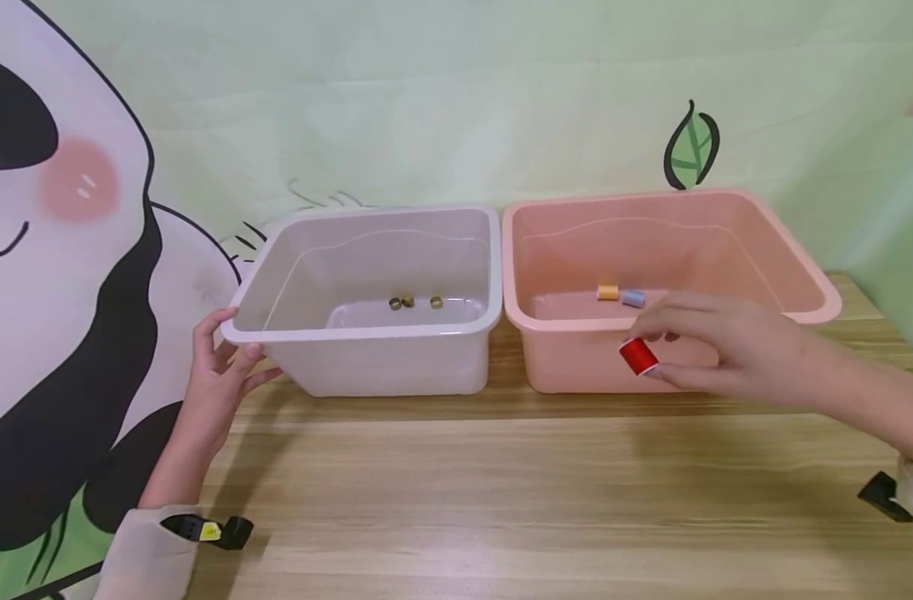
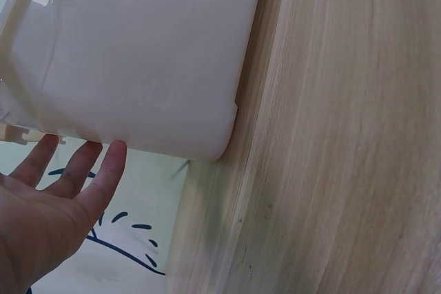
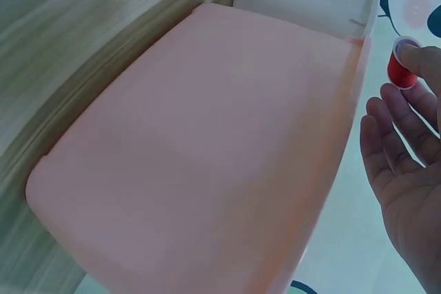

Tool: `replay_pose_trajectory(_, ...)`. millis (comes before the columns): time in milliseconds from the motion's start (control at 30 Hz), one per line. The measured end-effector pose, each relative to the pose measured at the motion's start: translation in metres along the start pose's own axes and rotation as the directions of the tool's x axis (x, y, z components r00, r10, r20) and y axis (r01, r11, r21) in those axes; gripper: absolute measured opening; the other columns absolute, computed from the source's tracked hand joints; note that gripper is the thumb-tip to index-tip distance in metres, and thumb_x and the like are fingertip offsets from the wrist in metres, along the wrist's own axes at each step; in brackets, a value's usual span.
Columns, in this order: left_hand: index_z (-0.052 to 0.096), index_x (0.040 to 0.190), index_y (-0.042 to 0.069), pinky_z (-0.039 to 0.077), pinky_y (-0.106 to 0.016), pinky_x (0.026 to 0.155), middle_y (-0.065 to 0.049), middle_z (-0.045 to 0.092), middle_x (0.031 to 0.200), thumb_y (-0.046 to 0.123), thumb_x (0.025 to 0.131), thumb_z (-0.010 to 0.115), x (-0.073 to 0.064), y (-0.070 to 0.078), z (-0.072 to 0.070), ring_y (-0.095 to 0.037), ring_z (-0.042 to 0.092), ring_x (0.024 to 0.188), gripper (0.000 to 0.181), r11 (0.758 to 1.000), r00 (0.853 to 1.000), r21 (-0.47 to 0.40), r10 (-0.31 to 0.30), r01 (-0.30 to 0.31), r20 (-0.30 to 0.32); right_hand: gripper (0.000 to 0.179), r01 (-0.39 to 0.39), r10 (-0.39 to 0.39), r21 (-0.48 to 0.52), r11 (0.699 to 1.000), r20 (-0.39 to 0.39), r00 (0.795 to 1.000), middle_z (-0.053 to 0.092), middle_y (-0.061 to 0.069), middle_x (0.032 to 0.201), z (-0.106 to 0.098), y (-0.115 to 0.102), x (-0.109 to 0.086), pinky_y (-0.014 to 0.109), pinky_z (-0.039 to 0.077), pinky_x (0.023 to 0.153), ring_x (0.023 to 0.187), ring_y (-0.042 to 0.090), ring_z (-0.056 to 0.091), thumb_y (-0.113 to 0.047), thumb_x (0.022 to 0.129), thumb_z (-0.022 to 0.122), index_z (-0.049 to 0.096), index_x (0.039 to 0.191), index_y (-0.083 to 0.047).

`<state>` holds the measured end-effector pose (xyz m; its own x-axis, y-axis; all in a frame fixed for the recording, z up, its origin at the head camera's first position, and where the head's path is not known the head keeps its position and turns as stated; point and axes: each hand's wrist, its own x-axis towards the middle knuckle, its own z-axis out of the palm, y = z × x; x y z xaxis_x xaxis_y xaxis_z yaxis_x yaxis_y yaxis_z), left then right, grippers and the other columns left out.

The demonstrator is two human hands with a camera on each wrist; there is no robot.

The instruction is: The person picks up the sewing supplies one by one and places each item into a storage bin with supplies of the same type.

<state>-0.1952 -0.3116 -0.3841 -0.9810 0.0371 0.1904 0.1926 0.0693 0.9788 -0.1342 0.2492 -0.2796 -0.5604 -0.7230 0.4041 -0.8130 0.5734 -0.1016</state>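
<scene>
My right hand (image 1: 749,346) pinches a red spool of thread (image 1: 638,357) between thumb and fingers, in front of the pink bin (image 1: 576,360) near its front rim. In the right wrist view the red spool (image 3: 398,72) shows its white end, with the other fingers spread loosely below. A yellow spool (image 1: 607,292) and a light blue spool (image 1: 633,298) lie inside the pink bin. At the left, my left hand (image 1: 215,379) holds the front left corner of the white bin (image 1: 381,367), its fingertips (image 2: 116,153) against the wall. Several small brass-coloured rings (image 1: 436,302) lie in the white bin.
Both bins stand side by side on a wood-grain table (image 1: 456,500), rims almost meeting. Behind them hangs a pale green backdrop (image 1: 426,100) printed with a panda and a leaf. Dark straps with small black devices (image 1: 235,533) sit at the sleeves.
</scene>
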Motion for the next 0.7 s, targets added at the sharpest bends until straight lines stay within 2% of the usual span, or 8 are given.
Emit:
replay_pose_trajectory(300,0.019,0.142,0.035,0.055,-0.032,0.081,-0.014,0.021,0.149,0.015,0.096,0.053,-0.001,0.001,0.000,-0.014,0.059,0.103,0.061,1.000,1.000,0.014,0.003,-0.003,-0.001,0.044,-0.026,0.026,0.009,1.000,0.025,0.999,0.057,-0.021,0.110,-0.009,-0.001,0.004,0.010,0.046,0.072,0.092,0.000,0.054,-0.015,0.073,0.080,0.062,0.111,-0.031)
replay_pose_trajectory(533,0.019,0.142,0.034,0.055,-0.032,0.081,-0.015,0.022,0.148,0.014,0.096,0.053,-0.001,0.001,0.002,-0.014,0.060,0.102,0.060,1.000,1.000,0.006,0.013,-0.013,0.001,0.043,-0.094,0.095,-0.033,0.995,0.028,0.995,0.061,-0.017,0.112,-0.014,-0.001,0.005,0.011,0.046,0.074,0.096,0.004,0.056,-0.018,0.072,0.082,0.064,0.108,-0.030)
replay_pose_trajectory(700,0.019,0.142,0.034,0.055,-0.031,0.081,-0.015,0.022,0.149,0.015,0.096,0.053,-0.001,0.001,0.002,-0.013,0.060,0.102,0.061,1.000,1.000,0.018,0.010,-0.010,-0.004,0.045,-0.091,0.092,-0.023,0.996,0.024,0.996,0.061,-0.015,0.115,-0.016,-0.001,0.006,0.009,0.044,0.079,0.101,0.005,0.056,-0.017,0.070,0.083,0.064,0.109,-0.030)
